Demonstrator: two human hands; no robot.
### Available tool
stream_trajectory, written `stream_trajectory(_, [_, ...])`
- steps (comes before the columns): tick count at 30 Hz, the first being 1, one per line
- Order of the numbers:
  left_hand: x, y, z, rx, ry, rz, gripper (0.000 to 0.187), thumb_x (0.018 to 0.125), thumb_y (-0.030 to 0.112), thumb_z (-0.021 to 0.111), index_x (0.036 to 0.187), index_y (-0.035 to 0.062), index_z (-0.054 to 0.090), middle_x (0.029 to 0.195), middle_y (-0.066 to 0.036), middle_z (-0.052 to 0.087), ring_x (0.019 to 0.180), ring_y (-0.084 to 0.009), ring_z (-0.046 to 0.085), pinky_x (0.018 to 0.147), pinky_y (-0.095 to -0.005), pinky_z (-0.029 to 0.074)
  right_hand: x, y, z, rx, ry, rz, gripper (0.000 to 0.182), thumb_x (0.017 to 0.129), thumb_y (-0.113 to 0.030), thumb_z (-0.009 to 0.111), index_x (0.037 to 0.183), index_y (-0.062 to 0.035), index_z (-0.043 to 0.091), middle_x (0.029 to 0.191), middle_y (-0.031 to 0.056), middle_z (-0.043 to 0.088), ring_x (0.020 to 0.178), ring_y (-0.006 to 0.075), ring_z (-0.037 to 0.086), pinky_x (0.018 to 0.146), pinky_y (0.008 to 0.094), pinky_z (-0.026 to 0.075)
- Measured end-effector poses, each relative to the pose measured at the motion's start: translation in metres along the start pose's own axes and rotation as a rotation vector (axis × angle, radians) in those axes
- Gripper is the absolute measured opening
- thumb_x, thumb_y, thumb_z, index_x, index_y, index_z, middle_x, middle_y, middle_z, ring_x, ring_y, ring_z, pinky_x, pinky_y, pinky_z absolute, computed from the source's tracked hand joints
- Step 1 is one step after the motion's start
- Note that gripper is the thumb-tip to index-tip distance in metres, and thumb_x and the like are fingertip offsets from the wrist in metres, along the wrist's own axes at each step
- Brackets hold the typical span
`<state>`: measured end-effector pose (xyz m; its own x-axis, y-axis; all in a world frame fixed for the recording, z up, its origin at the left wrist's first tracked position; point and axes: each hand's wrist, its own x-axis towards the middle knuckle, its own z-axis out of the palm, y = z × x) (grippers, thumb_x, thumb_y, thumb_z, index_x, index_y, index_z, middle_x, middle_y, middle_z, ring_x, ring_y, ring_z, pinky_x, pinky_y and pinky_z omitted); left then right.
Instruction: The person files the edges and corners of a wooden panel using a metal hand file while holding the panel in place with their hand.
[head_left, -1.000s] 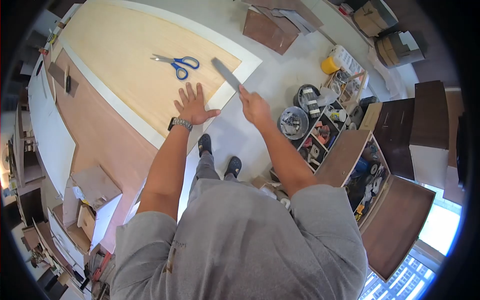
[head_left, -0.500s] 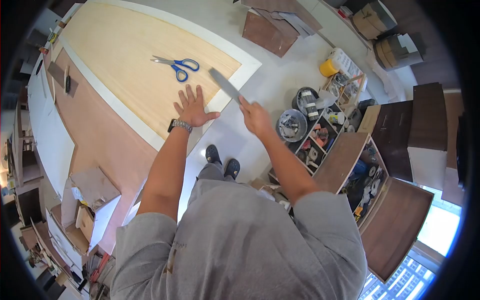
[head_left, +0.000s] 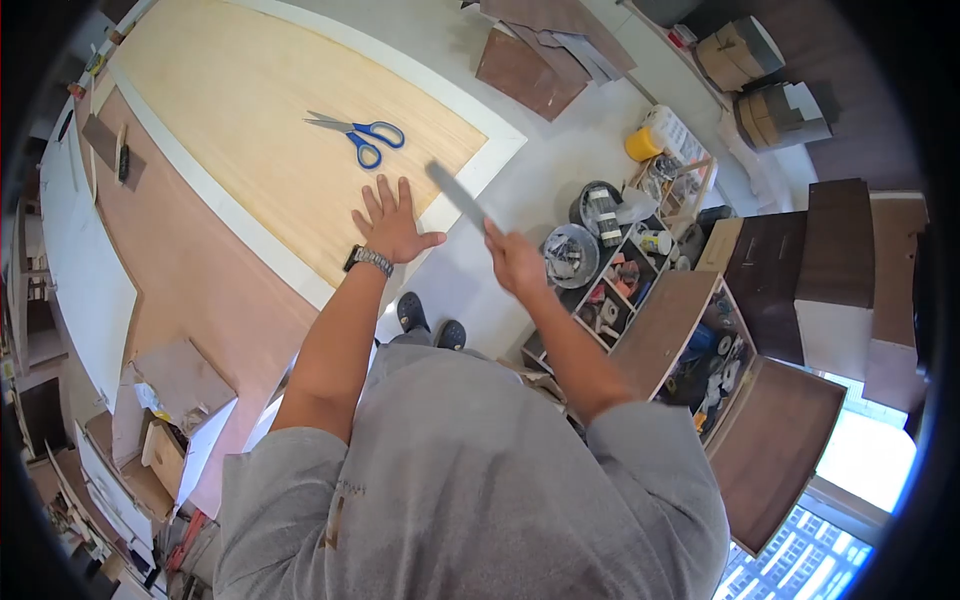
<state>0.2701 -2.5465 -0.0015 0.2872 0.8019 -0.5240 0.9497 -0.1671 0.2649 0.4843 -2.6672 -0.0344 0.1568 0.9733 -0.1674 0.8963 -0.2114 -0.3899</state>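
My left hand (head_left: 393, 224) lies flat, fingers spread, on a light wood veneer sheet (head_left: 260, 120) near its white-edged corner. A metal watch (head_left: 370, 260) is on that wrist. My right hand (head_left: 515, 260) is closed around the handle of a long grey flat blade (head_left: 456, 195), which points up and left over the sheet's corner edge. Blue-handled scissors (head_left: 358, 132) lie on the veneer, a little beyond my left hand.
A reddish board (head_left: 190, 270) lies under the veneer to the left. To the right stand wooden compartment boxes with tape rolls and small tools (head_left: 620, 270), a yellow container (head_left: 640, 145), and dark brown cabinets (head_left: 800, 260). Brown panels (head_left: 540, 60) lie on the floor beyond.
My right hand with the blade has drifted slightly down and right, and the view has shifted a little. The left hand stays pressed on the veneer.
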Motion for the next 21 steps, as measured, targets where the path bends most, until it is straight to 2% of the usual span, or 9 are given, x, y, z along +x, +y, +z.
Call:
stream_trajectory(3, [0.000, 0.000, 0.004, -0.018, 0.008, 0.006, 0.137, 0.069, 0.079, 0.069, 0.160, 0.0111, -0.007, 0.163, -0.026, -0.017, 0.149, -0.0502, -0.017, 0.112, -0.0728, -0.001, -0.034, 0.002, 0.009, 0.155, 0.061, -0.030, 0.039, 0.101, -0.037, 0.052, 0.140, -0.0369, 0.055, 0.089, 0.0145, 0.062, 0.082, 0.0371, 0.066, 0.074, 0.0495, 0.053])
stream_trajectory(6, [0.000, 0.000, 0.005, -0.038, 0.019, 0.009, 0.135, 0.070, 0.077, 0.070, 0.160, 0.0110, -0.005, 0.164, -0.025, -0.016, 0.149, -0.0492, -0.017, 0.113, -0.0718, -0.002, 0.018, -0.009, 0.007, 0.056, 0.058, -0.015, 0.039, 0.101, -0.036, 0.052, 0.141, -0.0377, 0.054, 0.090, 0.0141, 0.062, 0.082, 0.0364, 0.066, 0.073, 0.0498, 0.053])
stream_trajectory(9, [-0.006, 0.002, -0.001, -0.033, 0.008, 0.005, 0.133, 0.071, 0.075, 0.071, 0.161, 0.0109, -0.004, 0.164, -0.024, -0.016, 0.149, -0.0483, -0.017, 0.114, -0.0707, -0.002, 0.048, -0.009, 0.002, 0.107, 0.100, -0.047, 0.040, 0.102, -0.038, 0.051, 0.141, -0.0381, 0.054, 0.092, 0.0139, 0.062, 0.083, 0.0366, 0.065, 0.074, 0.0505, 0.053])
stream_trajectory(12, [0.002, -0.003, 0.005, -0.005, 0.021, 0.019, 0.137, 0.069, 0.079, 0.069, 0.160, 0.0099, -0.006, 0.164, -0.026, -0.016, 0.148, -0.0506, -0.017, 0.112, -0.0729, -0.002, 0.012, -0.005, -0.003, 0.048, -0.048, 0.015, 0.040, 0.102, -0.040, 0.049, 0.142, -0.0376, 0.053, 0.094, 0.0141, 0.062, 0.086, 0.0367, 0.065, 0.077, 0.0501, 0.053])
stream_trajectory(15, [0.001, -0.001, 0.006, -0.009, 0.026, 0.001, 0.137, 0.069, 0.080, 0.068, 0.160, 0.0100, -0.005, 0.164, -0.026, -0.016, 0.149, -0.0503, -0.017, 0.112, -0.0728, -0.001, -0.020, 0.002, 0.004, 0.153, -0.060, -0.025, 0.040, 0.102, -0.042, 0.047, 0.141, -0.0366, 0.054, 0.095, 0.0144, 0.062, 0.089, 0.0362, 0.065, 0.080, 0.0491, 0.053])
stream_trajectory(18, [-0.002, 0.003, 0.007, -0.007, 0.031, -0.010, 0.136, 0.069, 0.081, 0.068, 0.161, 0.0101, -0.004, 0.164, -0.026, -0.014, 0.149, -0.0498, -0.016, 0.112, -0.0723, -0.001, 0.028, -0.003, -0.002, 0.071, 0.015, -0.021, 0.040, 0.102, -0.041, 0.049, 0.141, -0.0358, 0.055, 0.096, 0.0135, 0.062, 0.089, 0.0344, 0.065, 0.082, 0.0476, 0.053])
stream_trajectory(21, [-0.004, 0.008, 0.001, 0.015, 0.072, -0.052, 0.134, 0.069, 0.081, 0.067, 0.161, 0.0102, -0.001, 0.165, -0.025, -0.011, 0.150, -0.0494, -0.014, 0.113, -0.0711, 0.000, 0.047, 0.001, -0.026, 0.232, 0.161, 0.004, 0.040, 0.102, -0.038, 0.051, 0.141, -0.0337, 0.055, 0.095, 0.0121, 0.063, 0.087, 0.0332, 0.065, 0.081, 0.0460, 0.053])
